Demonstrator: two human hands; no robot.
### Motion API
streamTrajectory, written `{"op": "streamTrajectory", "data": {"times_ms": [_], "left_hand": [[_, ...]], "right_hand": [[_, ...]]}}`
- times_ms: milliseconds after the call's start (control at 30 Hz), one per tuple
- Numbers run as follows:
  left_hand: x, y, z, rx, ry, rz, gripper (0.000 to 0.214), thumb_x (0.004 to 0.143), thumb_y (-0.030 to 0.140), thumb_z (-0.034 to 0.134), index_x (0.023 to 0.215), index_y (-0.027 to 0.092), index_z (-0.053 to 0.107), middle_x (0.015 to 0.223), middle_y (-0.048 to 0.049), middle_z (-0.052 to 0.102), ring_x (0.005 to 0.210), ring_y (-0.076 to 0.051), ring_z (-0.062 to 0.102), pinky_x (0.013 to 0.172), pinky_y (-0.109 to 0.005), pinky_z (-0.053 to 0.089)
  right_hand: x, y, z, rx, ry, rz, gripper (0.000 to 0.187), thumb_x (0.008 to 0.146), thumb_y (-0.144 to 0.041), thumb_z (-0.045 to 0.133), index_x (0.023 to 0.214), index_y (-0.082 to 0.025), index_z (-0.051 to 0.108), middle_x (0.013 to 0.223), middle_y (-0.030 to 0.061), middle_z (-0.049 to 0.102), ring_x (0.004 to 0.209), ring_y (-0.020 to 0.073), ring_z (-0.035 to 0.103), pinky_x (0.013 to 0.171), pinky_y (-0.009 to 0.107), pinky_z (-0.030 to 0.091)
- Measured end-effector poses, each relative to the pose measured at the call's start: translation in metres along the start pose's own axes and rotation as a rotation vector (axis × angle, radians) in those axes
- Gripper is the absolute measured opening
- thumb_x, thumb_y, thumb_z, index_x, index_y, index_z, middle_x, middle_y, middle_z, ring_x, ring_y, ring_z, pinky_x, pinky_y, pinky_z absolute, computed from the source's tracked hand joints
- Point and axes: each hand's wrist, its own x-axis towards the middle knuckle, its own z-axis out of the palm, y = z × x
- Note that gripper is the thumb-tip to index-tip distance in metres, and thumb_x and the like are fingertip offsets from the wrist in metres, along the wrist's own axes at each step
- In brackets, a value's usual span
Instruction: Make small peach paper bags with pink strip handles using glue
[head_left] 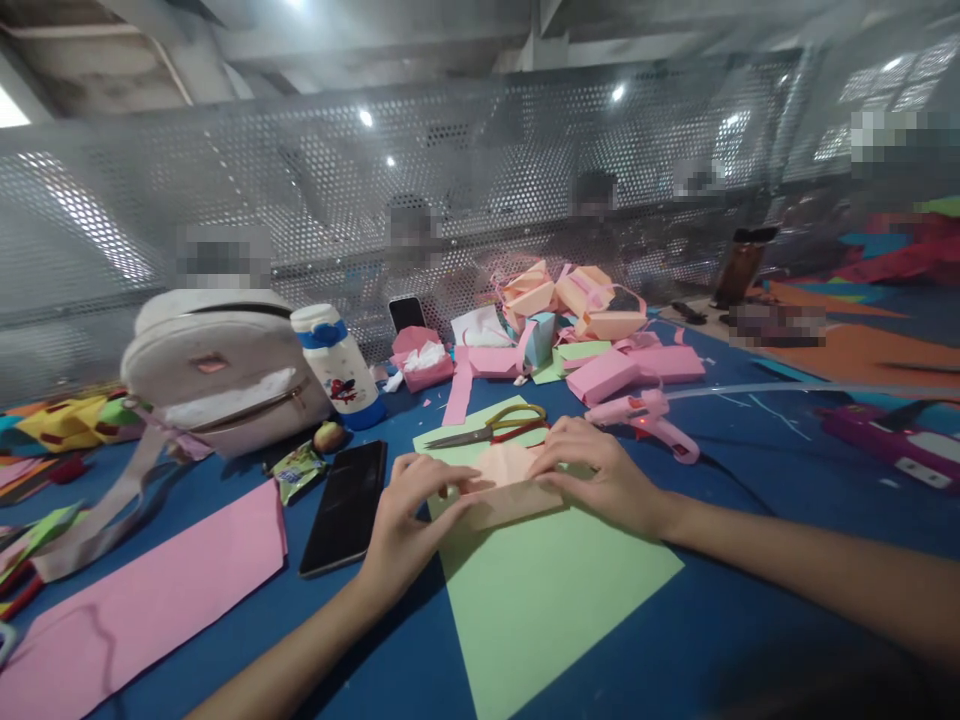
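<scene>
presently both hands rest on one piece of work. the left hand [409,512] has its fingers curled in, thumb and fingertips closed on the left end of a peach-coloured folded paper piece [506,490]. the right hand [600,478] lies over the right end of the same piece with its fingers bent and pressed down. its thumb is hidden, so i cannot tell whether it pinches or only presses.

the folded piece lies between the two hands and touches both. its long axis runs left to right, the right end slightly farther away. neither hand is nearer.

the piece sits on the far part of a light green paper sheet [547,600], which lies flat on the blue table surface [750,590].

- just beyond the hands: scissors with yellow and red handles [499,428], on the far edge of the green sheet.
- far right of the right hand: a pink hot glue gun [649,418].
- just left of the left hand: a black smartphone [345,505], face up.
- near left: a large pink paper sheet [150,600].
- far left: a pale rounded zip bag [217,365] and a white bottle with a blue band [341,365].
- far centre: a heap of pink and peach paper boxes [577,320].
</scene>
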Motion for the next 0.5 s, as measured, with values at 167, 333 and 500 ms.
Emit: {"op": "streamTrajectory", "data": {"times_ms": [167,333,500], "left_hand": [[0.0,-0.006,0.007,-0.168,-0.032,-0.165,0.047,0.084,0.033,0.073,0.127,0.024,0.057,0.117,-0.0093,0.063,0.076,-0.016,0.055,0.074,-0.03,0.049],[-0.003,-0.011,0.012,-0.269,-0.167,-0.292,0.054,0.082,0.026,0.073,0.132,0.025,0.053,0.117,-0.0095,0.065,0.083,-0.018,0.06,0.076,-0.03,0.051],[-0.004,-0.009,0.011,-0.306,-0.18,-0.248,0.055,0.082,0.025,0.074,0.134,0.027,0.054,0.122,-0.0093,0.065,0.087,-0.019,0.061,0.079,-0.031,0.051]], "right_hand": [[-0.001,-0.005,0.001,0.058,0.017,-0.055,0.013,0.095,-0.028,0.062,0.09,-0.02,0.07,0.083,0.0044,0.073,0.081,0.0204,0.058,0.076,0.036,0.045],[-0.004,-0.006,0.002,0.138,0.018,0.041,0.014,0.098,-0.026,0.056,0.098,-0.021,0.069,0.097,0.0056,0.069,0.094,0.0204,0.06,0.086,0.036,0.046],[-0.003,-0.001,0.002,0.172,0.008,0.224,0.021,0.097,-0.03,0.055,0.116,-0.023,0.063,0.11,0.0071,0.063,0.101,0.0217,0.058,0.083,0.033,0.048]]}}
